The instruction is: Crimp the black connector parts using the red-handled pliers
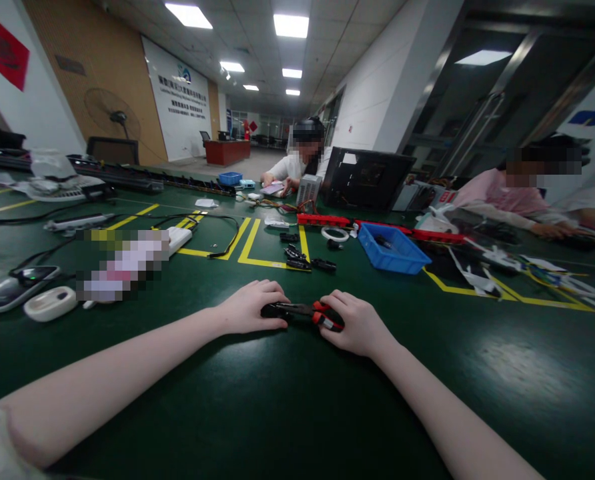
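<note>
My right hand (356, 323) is closed around the red-and-black handles of a pair of pliers (302, 309), whose dark jaws point left. Those jaws reach a small black part (272, 309) that my left hand (252, 308) grips between thumb and fingers. What kind of part it is cannot be made out, as the fingers cover much of it. Both hands rest low over the green table (287, 407). Beyond them lie several small black pieces (296, 257) inside and beside a yellow taped outline.
A blue bin (392, 248) with dark items stands ahead to the right, near a white ring-shaped roll (334, 234). Leftward lie a white power strip (179, 239), cables, and a white mouse-like object (51, 303). Two people sit across the table, near a black computer case (366, 179).
</note>
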